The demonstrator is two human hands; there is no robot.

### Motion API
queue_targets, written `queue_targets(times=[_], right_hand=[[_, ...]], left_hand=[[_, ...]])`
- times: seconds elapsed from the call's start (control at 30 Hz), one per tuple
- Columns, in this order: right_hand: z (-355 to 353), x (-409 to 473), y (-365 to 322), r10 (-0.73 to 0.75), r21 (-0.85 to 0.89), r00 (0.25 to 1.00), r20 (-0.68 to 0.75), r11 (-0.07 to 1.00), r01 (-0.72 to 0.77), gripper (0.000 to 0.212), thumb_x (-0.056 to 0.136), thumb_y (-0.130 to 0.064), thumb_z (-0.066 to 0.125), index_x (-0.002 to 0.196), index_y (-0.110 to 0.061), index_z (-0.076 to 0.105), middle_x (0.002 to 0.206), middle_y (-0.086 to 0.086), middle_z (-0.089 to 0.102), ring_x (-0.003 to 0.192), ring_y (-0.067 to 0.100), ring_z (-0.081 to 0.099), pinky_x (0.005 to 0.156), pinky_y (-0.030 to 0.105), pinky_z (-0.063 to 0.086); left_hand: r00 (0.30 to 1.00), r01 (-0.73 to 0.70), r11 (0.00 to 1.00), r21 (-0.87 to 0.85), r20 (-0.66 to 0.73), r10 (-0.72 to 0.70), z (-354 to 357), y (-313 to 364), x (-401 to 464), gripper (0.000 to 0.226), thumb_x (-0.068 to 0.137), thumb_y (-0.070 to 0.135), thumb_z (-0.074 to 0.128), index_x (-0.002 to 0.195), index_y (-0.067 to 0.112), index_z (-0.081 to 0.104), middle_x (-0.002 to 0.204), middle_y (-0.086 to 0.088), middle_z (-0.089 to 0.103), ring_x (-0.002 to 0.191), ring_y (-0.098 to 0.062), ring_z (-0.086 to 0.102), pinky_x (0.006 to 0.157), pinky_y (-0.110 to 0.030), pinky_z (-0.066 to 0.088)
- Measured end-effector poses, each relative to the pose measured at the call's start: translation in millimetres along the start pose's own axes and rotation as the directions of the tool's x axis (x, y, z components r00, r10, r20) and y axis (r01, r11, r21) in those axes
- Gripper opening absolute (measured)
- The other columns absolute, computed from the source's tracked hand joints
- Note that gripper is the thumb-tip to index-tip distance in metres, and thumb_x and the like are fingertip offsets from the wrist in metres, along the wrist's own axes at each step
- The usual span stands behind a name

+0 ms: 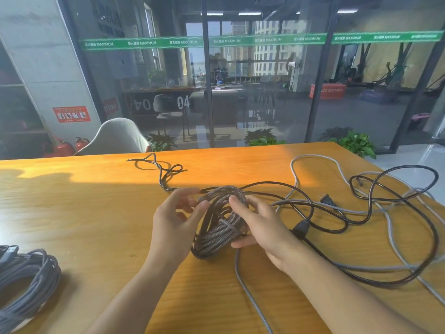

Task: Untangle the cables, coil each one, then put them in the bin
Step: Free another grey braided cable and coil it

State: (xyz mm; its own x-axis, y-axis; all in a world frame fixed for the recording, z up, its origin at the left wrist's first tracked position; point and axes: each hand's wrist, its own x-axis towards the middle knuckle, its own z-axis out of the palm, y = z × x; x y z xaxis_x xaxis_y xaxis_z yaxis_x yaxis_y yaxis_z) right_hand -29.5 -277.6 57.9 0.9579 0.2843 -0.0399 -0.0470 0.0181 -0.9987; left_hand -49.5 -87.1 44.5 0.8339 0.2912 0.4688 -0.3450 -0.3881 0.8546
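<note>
A braided grey-brown cable coil (218,233) stands on edge at the middle of the wooden table (96,201). My right hand (260,225) grips its right side, thumb under and fingers over the loops. My left hand (175,218) sits at the coil's left, its fingertips pinching a strand near the top. A loose black power cable (361,208) with a two-pin plug (328,200) sprawls to the right, tangled with a long grey braided cable (390,227). A finished grey coil (26,280) lies at the near left edge. No bin is in view.
A thin black cable end (156,166) twists at the table's far middle. A white chair (118,138) stands behind the far left edge, and potted plants (356,143) sit beyond the far right corner. A glass wall runs behind.
</note>
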Motion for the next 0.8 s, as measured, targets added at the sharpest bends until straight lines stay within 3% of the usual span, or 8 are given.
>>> queue_targets(times=[0.17, 0.3, 0.37, 0.47, 0.57, 0.67, 0.73, 0.8], right_hand=[[-1.5, 3.8, -1.9, 0.019, 0.184, 0.993, -0.116, 0.983, 0.003, 0.040, 0.094, -0.045, 0.071, 0.117, -0.013, 0.065, 0.093, 0.004, 0.079, 0.082, 0.025, 0.077, 0.071, 0.043, 0.065], [-3.6, 4.8, -3.6, 0.016, 0.278, 0.995, -0.102, 0.961, 0.013, 0.050, 0.092, -0.046, 0.073, 0.124, -0.007, 0.064, 0.104, 0.012, 0.079, 0.089, 0.030, 0.078, 0.069, 0.039, 0.062], [-2.1, 4.7, -3.5, 0.003, 0.305, 0.999, -0.054, 0.952, 0.014, 0.053, 0.092, -0.047, 0.071, 0.125, -0.005, 0.065, 0.106, 0.016, 0.078, 0.094, 0.032, 0.077, 0.075, 0.043, 0.063], [-1.4, 3.4, -4.2, -0.045, 0.306, 0.999, 0.015, 0.951, 0.038, 0.048, 0.097, -0.043, 0.065, 0.126, -0.005, 0.067, 0.107, 0.017, 0.078, 0.102, 0.031, 0.076, 0.087, 0.046, 0.062], [-2.3, 1.0, -7.6, -0.097, 0.181, 0.995, 0.027, 0.979, 0.091, 0.033, 0.102, -0.039, 0.061, 0.123, -0.015, 0.068, 0.103, 0.011, 0.079, 0.096, 0.023, 0.076, 0.073, 0.039, 0.062], [-7.2, 5.2, -2.4, -0.257, -0.111, 0.958, -0.123, 0.963, 0.245, 0.017, 0.102, -0.037, 0.065, 0.115, -0.031, 0.073, 0.100, 0.003, 0.074, 0.088, 0.015, 0.068, 0.070, 0.036, 0.061], [-11.4, 8.7, 2.4, -0.411, -0.338, 0.901, -0.138, 0.875, 0.348, 0.026, 0.100, -0.038, 0.068, 0.126, -0.042, 0.067, 0.112, -0.005, 0.065, 0.104, 0.007, 0.063, 0.083, 0.029, 0.058], [-11.2, 7.6, 3.2, -0.429, -0.392, 0.902, -0.045, 0.838, 0.379, 0.048, 0.100, -0.039, 0.067, 0.143, -0.051, 0.052, 0.131, -0.018, 0.054, 0.119, -0.002, 0.056, 0.091, 0.019, 0.053]], left_hand=[[0.987, -0.158, 0.976, 0.149, 0.021, 0.157, -1.8, 2.2, -4.1, 0.045, 0.094, 0.056, 0.068, 0.132, 0.035, 0.061, 0.114, 0.015, 0.066, 0.110, -0.012, 0.061, 0.088, -0.029, 0.048], [0.926, -0.356, 0.894, 0.273, 0.233, 0.298, 4.9, 7.0, -10.9, 0.075, 0.082, 0.073, 0.070, 0.146, 0.037, 0.054, 0.139, 0.022, 0.051, 0.133, -0.007, 0.050, 0.104, -0.019, 0.040], [0.915, -0.359, 0.886, 0.292, 0.295, 0.274, 8.8, 4.4, -12.5, 0.078, 0.081, 0.071, 0.073, 0.150, 0.042, 0.049, 0.144, 0.025, 0.047, 0.135, -0.002, 0.048, 0.104, -0.015, 0.039], [0.944, -0.261, 0.937, 0.233, 0.264, 0.197, 9.3, -0.8, -10.9, 0.066, 0.088, 0.041, 0.080, 0.148, 0.041, 0.051, 0.138, 0.027, 0.054, 0.124, 0.003, 0.056, 0.099, -0.017, 0.047], [0.969, -0.162, 0.971, 0.178, 0.215, 0.122, 4.8, -3.9, -6.5, 0.047, 0.096, 0.027, 0.073, 0.138, 0.040, 0.057, 0.125, 0.024, 0.067, 0.114, -0.002, 0.064, 0.095, -0.032, 0.055], [0.981, -0.010, 0.999, 0.040, 0.194, 0.002, 2.1, -0.8, -5.7, 0.037, 0.101, 0.018, 0.067, 0.130, 0.040, 0.060, 0.114, 0.021, 0.072, 0.109, -0.005, 0.068, 0.095, -0.037, 0.057], [0.980, 0.068, 0.995, -0.076, 0.194, -0.053, 0.6, 3.2, -6.5, 0.034, 0.102, 0.018, 0.064, 0.131, 0.035, 0.060, 0.111, 0.010, 0.074, 0.107, -0.014, 0.071, 0.097, -0.044, 0.058], [0.977, 0.134, 0.975, -0.175, 0.189, -0.100, -2.8, 9.1, -6.5, 0.032, 0.103, 0.019, 0.062, 0.133, 0.031, 0.060, 0.111, 0.000, 0.074, 0.102, -0.022, 0.074, 0.094, -0.052, 0.059]])
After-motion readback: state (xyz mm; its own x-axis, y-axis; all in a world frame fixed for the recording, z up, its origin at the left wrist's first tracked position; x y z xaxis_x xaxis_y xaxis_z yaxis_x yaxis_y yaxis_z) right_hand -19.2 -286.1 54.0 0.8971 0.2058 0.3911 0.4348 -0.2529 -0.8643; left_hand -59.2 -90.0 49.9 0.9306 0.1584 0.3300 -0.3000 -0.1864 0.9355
